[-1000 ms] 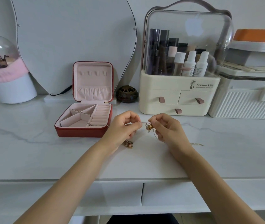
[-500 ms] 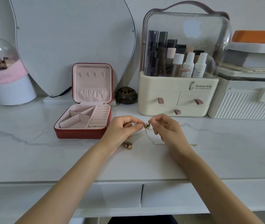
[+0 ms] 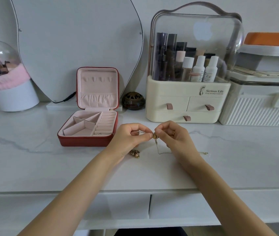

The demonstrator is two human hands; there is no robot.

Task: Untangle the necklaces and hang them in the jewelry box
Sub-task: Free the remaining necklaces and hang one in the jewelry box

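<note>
Far left on the white table (image 3: 33,167) there's a brush holder (image 3: 7,82) with a clear dome and a pink band, and behind it a big curved mirror (image 3: 77,40) leaning at the wall. Next, the red jewelry box (image 3: 87,133) sits open, lid upright, pink lining showing, its front edge facing the person. Just right of the lid, a small dark pot (image 3: 133,101).

Now the action: the left hand (image 3: 128,138) is raised just off the table, fingers curled, thumb and forefinger pinching a fine necklace (image 3: 155,142) at its gold bead. Below that wrist a second gold pendant (image 3: 134,153) lies in a little heap on the table. The right hand (image 3: 176,137) meets the left fingertip to fingertip, also pinching the same bead. From the pinch the chain drops almost straight down, then bends and runs sideways to the right along the table, passing under the right wrist, its end lying past it.

Behind, a cream cosmetics case (image 3: 188,99) with bottles under a clear hood, then a white ribbed box (image 3: 258,109) at the far right.
</note>
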